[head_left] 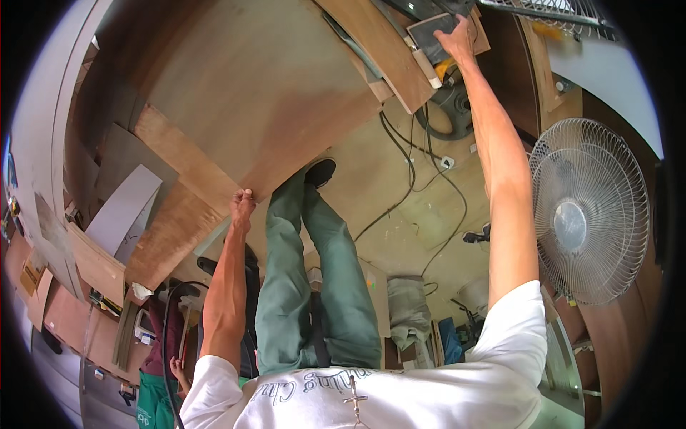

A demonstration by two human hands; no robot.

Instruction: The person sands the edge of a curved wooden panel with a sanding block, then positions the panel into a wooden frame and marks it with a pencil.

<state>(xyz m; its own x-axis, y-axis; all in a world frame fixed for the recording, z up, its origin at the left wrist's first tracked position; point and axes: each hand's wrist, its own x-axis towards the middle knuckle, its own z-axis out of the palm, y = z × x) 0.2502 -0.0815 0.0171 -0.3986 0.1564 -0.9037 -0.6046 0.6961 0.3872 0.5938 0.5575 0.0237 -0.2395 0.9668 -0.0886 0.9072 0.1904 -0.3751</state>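
Observation:
A large brown plywood sheet spans the upper middle, and its near corner comes down in front of my legs. My left hand is closed on that corner, fingers pinched at the edge. At the upper right my right arm is stretched far out. The right hand lies with thumb and fingers spread at a flat dark grey piece, touching its edge; part of the fingers is hard to make out. Beside it are a pale roller-like stick and a long wooden board.
A large wire-caged fan stands close to my right arm. Black cables trail over the floor near my shoe. Wood offcuts pile up on the left. Another person in green and maroon is at the lower left.

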